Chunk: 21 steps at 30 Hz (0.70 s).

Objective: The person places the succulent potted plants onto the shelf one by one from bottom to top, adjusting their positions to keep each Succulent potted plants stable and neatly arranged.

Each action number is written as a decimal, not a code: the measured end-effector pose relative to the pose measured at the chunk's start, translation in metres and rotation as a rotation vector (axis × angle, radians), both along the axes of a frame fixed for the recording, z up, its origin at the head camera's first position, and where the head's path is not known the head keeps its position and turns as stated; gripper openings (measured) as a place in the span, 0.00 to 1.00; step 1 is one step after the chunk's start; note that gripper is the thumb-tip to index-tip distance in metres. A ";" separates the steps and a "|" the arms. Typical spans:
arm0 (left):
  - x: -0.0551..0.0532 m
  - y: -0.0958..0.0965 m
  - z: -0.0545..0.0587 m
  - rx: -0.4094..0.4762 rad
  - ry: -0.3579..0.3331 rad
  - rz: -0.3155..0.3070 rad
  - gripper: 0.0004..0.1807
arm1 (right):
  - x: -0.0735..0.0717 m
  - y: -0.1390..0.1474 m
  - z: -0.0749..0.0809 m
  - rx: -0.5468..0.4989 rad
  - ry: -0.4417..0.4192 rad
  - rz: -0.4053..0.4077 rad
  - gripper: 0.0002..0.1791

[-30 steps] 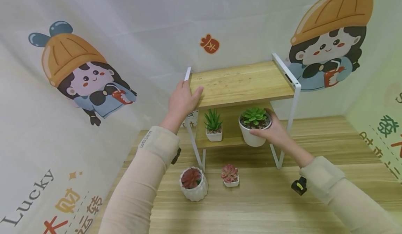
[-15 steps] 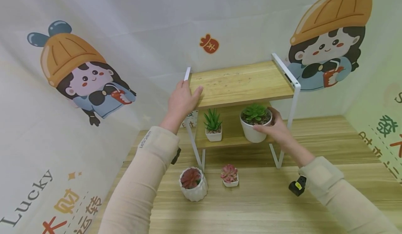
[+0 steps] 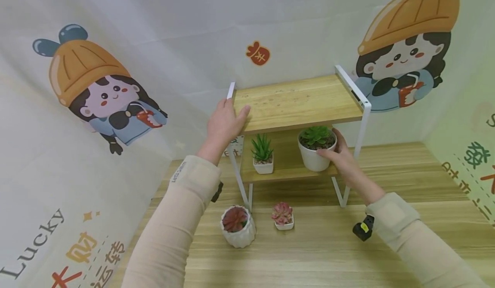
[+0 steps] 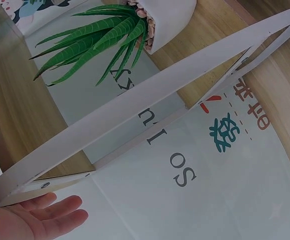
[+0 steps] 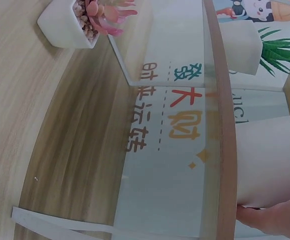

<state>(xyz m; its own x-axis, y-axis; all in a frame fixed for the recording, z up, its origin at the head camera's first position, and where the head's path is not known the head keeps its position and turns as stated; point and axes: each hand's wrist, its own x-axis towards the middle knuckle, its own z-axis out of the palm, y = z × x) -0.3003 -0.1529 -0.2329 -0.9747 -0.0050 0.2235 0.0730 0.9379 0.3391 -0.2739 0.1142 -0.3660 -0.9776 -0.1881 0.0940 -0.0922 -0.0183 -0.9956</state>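
Note:
My right hand (image 3: pixel 344 161) grips a round white pot (image 3: pixel 317 158) holding a green succulent (image 3: pixel 316 136), thumb on the front of the rim and fingers around its right side. The pot is at the right end of the lower board (image 3: pixel 288 177) of a two-tier shelf; whether its base touches the board cannot be told. My left hand (image 3: pixel 224 127) rests on the shelf's upper left corner, thumb over the top board (image 3: pixel 297 103). Its fingers (image 4: pixel 60 220) extend loosely outside the white side frame (image 4: pixel 120 112). A small potted aloe (image 3: pixel 263 154) stands on the lower board's left.
On the wooden table (image 3: pixel 309 253), a ribbed white pot with a dark red succulent (image 3: pixel 238 227) stands at the shelf's front left. A small square pot with a pink succulent (image 3: pixel 283 216) is to its right. Printed cloth (image 3: pixel 185 43) hangs behind the shelf.
My right hand has moved the white pot slightly right and farther back over the lower board, partly under the top board. My left hand has stayed on the shelf corner.

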 end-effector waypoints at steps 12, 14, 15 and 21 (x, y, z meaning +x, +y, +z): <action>0.002 0.001 0.002 0.017 -0.006 0.000 0.38 | -0.003 0.001 0.001 -0.018 -0.027 -0.003 0.49; 0.002 0.001 0.002 0.018 -0.009 0.000 0.38 | -0.003 0.001 0.001 -0.016 -0.031 0.001 0.48; 0.002 0.001 0.002 0.019 -0.010 0.000 0.38 | -0.003 0.002 0.001 -0.015 -0.032 0.004 0.48; 0.001 0.000 0.001 0.021 -0.012 0.006 0.38 | -0.006 0.002 0.000 0.000 -0.037 0.018 0.49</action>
